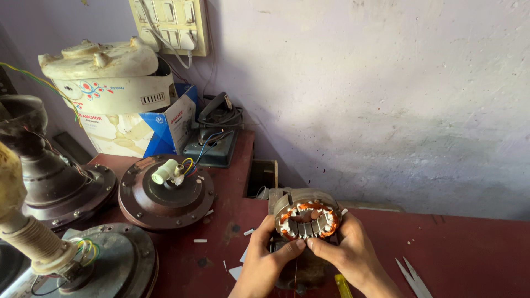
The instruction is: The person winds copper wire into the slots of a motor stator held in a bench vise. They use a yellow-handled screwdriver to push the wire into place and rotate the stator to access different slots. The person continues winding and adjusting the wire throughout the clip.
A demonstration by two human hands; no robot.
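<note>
While both grip the ring-shaped stator (pixel 307 219) above the red table (pixel 469 243), the left hand (pixel 264 259) and right hand (pixel 348 251) seem busy working its copper winding; the next move needs careful fingertip control.

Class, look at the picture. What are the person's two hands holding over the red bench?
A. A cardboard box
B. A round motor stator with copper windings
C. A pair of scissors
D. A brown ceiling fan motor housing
B: both the left hand and the right hand grip the round stator, whose orange copper windings ring its slotted metal core.
</note>
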